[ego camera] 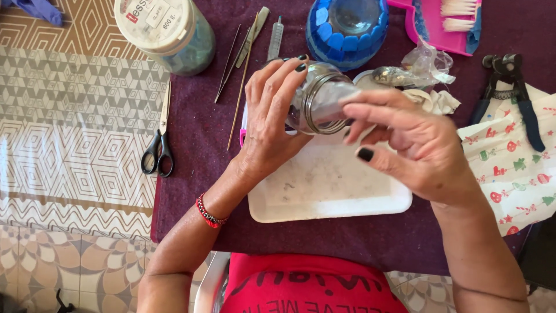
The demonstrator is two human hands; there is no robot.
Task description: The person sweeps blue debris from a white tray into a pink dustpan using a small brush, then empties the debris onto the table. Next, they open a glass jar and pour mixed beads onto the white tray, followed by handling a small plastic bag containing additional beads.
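Red shirt, then white tray [324,203] on table. Your left hand [267,124] wraps glass jar [317,98], tilted above tray; right hand [414,145] fingers loose at mouth, holding nothing visible. Risk: glass slips, hits tray w/ one-hand grip.

Light: bright, even daylight, soft.
Shadows: faint, under hands and beside tray [330,206].
Glare: pale sheen on jar [321,98] glass and on blue vase [347,29] top.
Focus: sharp across cloth [197,145]; scissors [159,142] crisp.
Blur: slight smear on right hand [414,145] fingers.
Edges: mild wide-angle bending toward corners.
Colour: warm, saturated.
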